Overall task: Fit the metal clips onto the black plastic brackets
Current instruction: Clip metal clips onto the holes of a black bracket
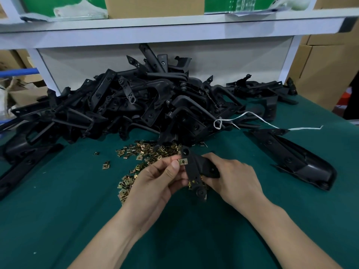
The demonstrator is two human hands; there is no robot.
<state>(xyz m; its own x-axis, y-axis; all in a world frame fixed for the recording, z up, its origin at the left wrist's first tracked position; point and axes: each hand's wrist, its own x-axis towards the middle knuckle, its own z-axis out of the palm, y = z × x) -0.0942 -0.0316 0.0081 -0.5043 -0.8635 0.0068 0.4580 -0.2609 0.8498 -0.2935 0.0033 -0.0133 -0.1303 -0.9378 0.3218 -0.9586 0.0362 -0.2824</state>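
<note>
While the right hand (235,177) grips a flat black plastic bracket (194,169) pierced with round holes, held over the green-covered bench (58,191), the left hand (159,179) pinches a small brass-coloured metal clip (182,162) between thumb and fingers (174,168). The clip's mouth meets the bracket's left edge just below the top hole. Whether the clip is fully seated cannot be told. The likely trouble is skew. Pushed at an angle, the clip could jam on the edge or spring out of the pinch — and vanish among the loose brass-coloured clips (143,152) scattered beneath. A sharp clip edge could also nick a fingertip. Behind, the tangled heap of black brackets (136,101) could slide if bumped.
</note>
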